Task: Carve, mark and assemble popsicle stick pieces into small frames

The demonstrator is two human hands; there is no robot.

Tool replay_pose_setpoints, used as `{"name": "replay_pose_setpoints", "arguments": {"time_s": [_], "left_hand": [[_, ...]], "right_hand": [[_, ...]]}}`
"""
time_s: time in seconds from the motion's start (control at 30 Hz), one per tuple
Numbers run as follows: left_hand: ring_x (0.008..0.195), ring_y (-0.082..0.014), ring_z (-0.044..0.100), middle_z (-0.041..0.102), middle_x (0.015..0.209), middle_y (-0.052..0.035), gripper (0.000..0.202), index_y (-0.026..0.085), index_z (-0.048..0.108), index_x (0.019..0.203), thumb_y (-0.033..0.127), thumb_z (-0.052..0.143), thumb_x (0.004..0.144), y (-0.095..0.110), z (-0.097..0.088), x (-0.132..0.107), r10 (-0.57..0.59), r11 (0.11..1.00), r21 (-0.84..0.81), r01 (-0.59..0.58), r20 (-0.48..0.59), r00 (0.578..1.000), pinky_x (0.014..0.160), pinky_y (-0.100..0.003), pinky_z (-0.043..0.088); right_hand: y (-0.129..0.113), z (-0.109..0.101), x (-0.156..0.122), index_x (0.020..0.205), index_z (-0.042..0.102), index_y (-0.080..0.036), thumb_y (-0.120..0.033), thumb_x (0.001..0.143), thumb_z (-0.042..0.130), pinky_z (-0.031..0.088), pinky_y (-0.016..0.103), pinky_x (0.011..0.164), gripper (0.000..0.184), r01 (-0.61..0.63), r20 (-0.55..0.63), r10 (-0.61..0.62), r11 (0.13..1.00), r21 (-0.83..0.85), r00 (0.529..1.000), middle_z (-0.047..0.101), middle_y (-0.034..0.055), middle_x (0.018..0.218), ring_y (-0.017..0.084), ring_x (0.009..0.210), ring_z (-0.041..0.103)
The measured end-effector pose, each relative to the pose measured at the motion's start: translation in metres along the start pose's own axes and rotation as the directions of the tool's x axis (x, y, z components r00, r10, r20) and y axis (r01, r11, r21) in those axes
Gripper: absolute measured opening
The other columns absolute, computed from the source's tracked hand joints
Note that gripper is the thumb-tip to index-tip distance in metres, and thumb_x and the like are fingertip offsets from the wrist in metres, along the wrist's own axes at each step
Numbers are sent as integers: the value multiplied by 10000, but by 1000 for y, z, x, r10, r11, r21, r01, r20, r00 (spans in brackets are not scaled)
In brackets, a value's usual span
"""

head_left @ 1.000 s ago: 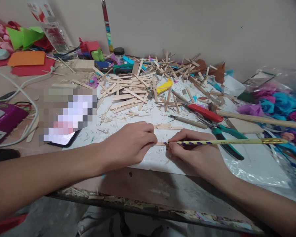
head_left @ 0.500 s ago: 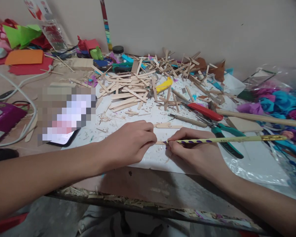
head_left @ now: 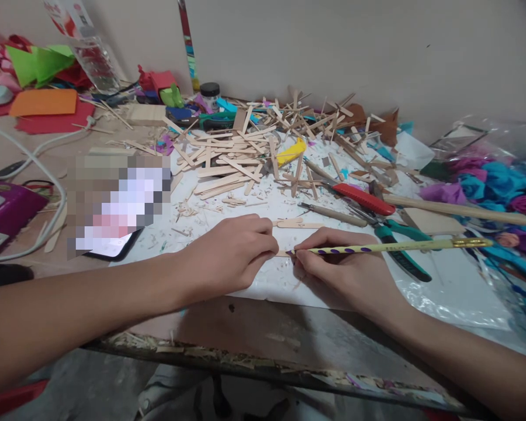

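Observation:
My right hand [head_left: 344, 260] pinches a pale yellow pencil [head_left: 403, 248] with purple marks near its tip and a gold ferrule at the far end. The pencil lies nearly level, its point at a wooden craft stick [head_left: 281, 253]. Only a short end of that stick shows, since my left hand [head_left: 236, 251] is closed over the rest and presses it on the white paper [head_left: 269, 286]. Just beyond my fingers lies another craft stick [head_left: 301, 224], flat on the paper.
A heap of craft sticks [head_left: 232, 155] spreads behind my hands. Green-handled pliers [head_left: 403, 254], a red cutter [head_left: 363, 199] and a wooden-handled tool [head_left: 460, 209] lie at right. A phone [head_left: 123, 234] rests at left. Colourful crepe paper [head_left: 504, 181] sits far right.
The pencil's back end has shifted slightly left and its tip has moved a little left along the stick. My left hand stays in place.

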State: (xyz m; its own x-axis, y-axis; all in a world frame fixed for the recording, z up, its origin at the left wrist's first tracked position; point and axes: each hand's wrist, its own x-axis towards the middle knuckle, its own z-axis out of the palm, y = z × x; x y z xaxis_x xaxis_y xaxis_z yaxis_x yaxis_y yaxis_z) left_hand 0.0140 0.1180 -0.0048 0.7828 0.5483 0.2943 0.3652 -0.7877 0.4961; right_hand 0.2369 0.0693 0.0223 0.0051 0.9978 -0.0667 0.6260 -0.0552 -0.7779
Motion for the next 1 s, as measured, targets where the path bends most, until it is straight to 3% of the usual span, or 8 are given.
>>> {"name": "replay_pose_setpoints", "arguments": {"time_s": [0.37, 1.0], "left_hand": [[878, -179, 629, 686, 928, -58, 258, 159, 777, 978, 168, 527, 1041, 1, -1, 1, -4, 1000, 11, 4, -1, 1000, 775, -298, 465], [858, -177, 626, 678, 895, -47, 242, 161, 779, 969, 154, 545, 1029, 0, 1, 0, 11, 1000, 27, -11, -20, 1000, 753, -295, 456]], "right_hand": [[5, 0, 1, 673, 742, -217, -194, 754, 725, 414, 265, 465, 85, -59, 13, 58, 995, 81, 998, 703, 8, 612, 154, 532, 574], [-1, 1, 2, 623, 717, -225, -190, 710, 691, 397, 264, 436, 97, 8, -22, -7, 999, 32, 1000, 682, 1, 575, 150, 495, 551]]}}
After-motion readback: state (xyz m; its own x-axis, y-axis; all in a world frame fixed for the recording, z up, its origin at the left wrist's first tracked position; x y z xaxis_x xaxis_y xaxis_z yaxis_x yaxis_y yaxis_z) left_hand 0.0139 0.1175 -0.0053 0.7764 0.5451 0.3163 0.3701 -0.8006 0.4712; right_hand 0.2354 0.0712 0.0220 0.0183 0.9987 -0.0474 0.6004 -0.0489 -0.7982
